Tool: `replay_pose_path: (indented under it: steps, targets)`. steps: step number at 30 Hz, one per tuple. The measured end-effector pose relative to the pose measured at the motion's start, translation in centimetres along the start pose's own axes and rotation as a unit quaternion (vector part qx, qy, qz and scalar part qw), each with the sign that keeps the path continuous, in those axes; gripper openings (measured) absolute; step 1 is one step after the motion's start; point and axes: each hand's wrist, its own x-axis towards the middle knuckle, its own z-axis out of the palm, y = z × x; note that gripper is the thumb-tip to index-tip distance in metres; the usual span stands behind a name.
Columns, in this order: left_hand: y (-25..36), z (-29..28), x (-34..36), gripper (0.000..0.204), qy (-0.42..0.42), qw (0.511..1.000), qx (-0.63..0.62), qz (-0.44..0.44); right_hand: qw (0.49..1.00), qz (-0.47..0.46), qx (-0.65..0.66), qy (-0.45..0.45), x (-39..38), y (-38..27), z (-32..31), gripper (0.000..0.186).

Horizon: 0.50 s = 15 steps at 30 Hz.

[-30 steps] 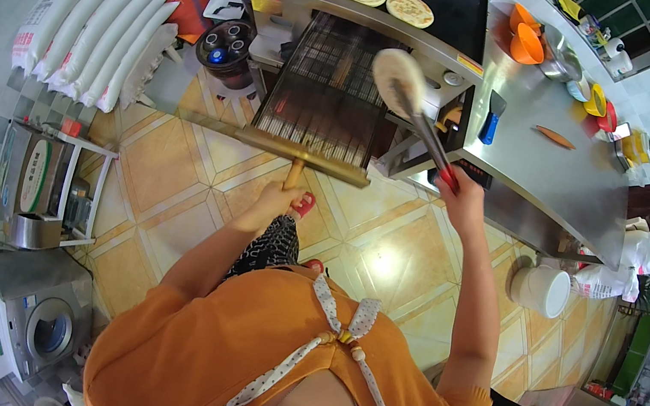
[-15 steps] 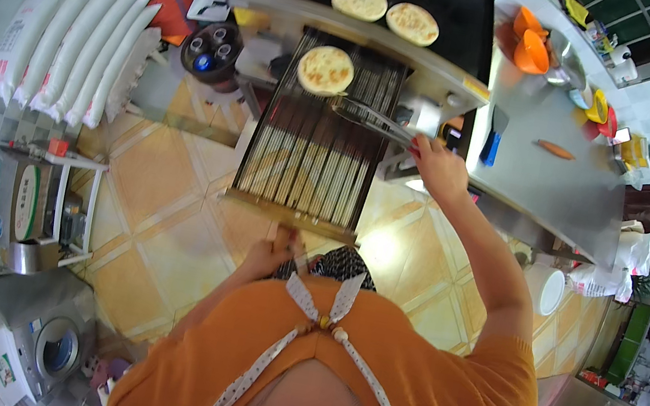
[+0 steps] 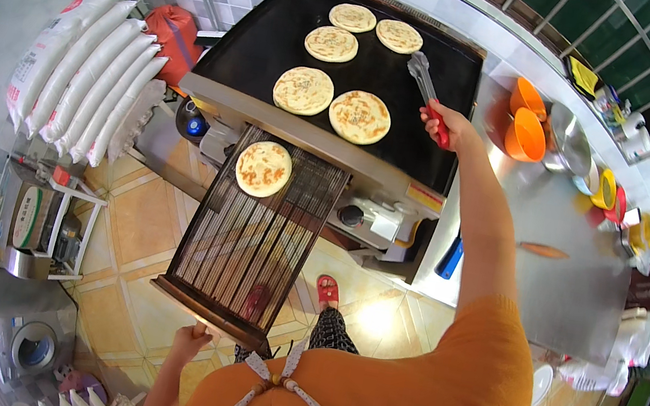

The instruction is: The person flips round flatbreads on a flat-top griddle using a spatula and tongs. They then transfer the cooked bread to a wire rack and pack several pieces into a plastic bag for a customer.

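My right hand (image 3: pixel 448 129) is closed around the red handles of metal tongs (image 3: pixel 422 74). The tongs' tips hang over the right side of a black griddle (image 3: pixel 241 36), just below a round flatbread (image 3: pixel 399 36), with nothing between them. Several flatbreads lie on the griddle, the nearest being a browned flatbread (image 3: pixel 360 117). Below, a slatted grill rack (image 3: pixel 235 244) is pulled out toward me, bearing one brown-spotted flatbread (image 3: pixel 264 169) at its far end. My left hand (image 3: pixel 189 344) is closed at the rack's front edge, on its handle, which the fingers mostly hide.
A steel counter (image 3: pixel 562 288) on the right carries orange bowls (image 3: pixel 525 136), a blue-handled tool (image 3: pixel 450 258) and a slim wooden piece (image 3: pixel 543 250). White sacks (image 3: pixel 78 73) stand at the left. A wall shelf with a machine (image 3: pixel 34 217) and a washing machine (image 3: pixel 32 347) are lower left.
My right hand has lifted the tongs from beside the flatbread on the rack up over the griddle. The view has shifted, showing more of the griddle. My left hand stays at the rack's front.
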Motion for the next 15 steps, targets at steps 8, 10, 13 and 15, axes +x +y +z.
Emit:
replay_pose_path:
  steps: [8,10,13,15]
  targets:
    - [1.4,-0.5,-0.9,0.033,0.032,0.996,0.07,-0.044,0.996,-0.041,0.006,-0.076,7.3,-4.7,0.8,0.023]
    - [2.2,-0.6,-1.5,0.035,0.054,0.996,0.064,-0.023,0.987,-0.105,-0.117,-0.037,4.5,-4.2,-0.3,0.024]
    - [-0.3,0.3,-1.3,0.036,0.058,0.997,0.049,-0.005,0.928,-0.183,-0.324,-0.025,-8.3,-2.6,3.2,0.028]
    - [-3.0,1.2,0.3,0.042,0.067,0.994,0.069,0.043,0.889,-0.196,-0.413,-0.021,-14.9,-1.6,4.0,0.027]
